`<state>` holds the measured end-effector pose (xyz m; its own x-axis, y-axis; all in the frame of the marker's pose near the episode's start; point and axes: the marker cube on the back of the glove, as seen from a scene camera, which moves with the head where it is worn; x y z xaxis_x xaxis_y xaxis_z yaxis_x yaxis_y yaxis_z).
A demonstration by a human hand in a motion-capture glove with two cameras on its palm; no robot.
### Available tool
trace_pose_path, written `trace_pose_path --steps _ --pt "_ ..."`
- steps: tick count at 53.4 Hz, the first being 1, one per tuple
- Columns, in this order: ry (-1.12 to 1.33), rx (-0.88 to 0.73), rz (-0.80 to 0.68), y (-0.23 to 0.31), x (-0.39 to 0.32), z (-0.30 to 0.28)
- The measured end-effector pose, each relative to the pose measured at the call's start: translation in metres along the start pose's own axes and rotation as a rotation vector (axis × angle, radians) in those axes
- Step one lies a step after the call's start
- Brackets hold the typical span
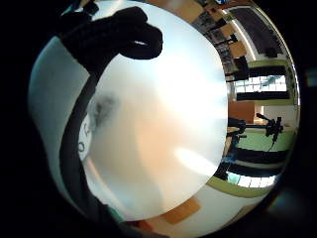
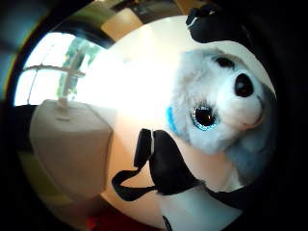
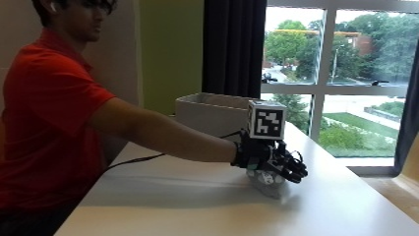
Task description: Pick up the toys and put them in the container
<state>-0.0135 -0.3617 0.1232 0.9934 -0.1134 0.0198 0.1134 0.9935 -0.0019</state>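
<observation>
Plush: the soft toy (image 2: 226, 115), grey and white with glittery blue eyes, lies on the white table (image 3: 196, 196) under the gloved right hand (image 3: 272, 160).
Handling: likely light and squashy, not fragile (the fur may slide a little in the glove); best gripped round the body.
Hand: fingers curl down over the toy; whether they have closed on it cannot be told.
Container: a pale box (image 3: 213, 110) stands well behind the hand, towards the window.
Surface: smooth, flat tabletop.
Room: big window, dark curtain.
</observation>
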Motion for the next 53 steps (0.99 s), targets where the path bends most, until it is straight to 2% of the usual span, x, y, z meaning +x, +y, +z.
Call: trace_pose_path --steps 12,25,45,53 --pt "0.061 0.011 0.033 -0.013 -0.004 0.014" --pt "0.031 -0.116 0.026 -0.023 -0.002 0.018" --pt "0.043 -0.116 0.007 -0.025 -0.003 0.013" --pt "-0.007 -0.060 0.001 -0.024 -0.006 0.015"
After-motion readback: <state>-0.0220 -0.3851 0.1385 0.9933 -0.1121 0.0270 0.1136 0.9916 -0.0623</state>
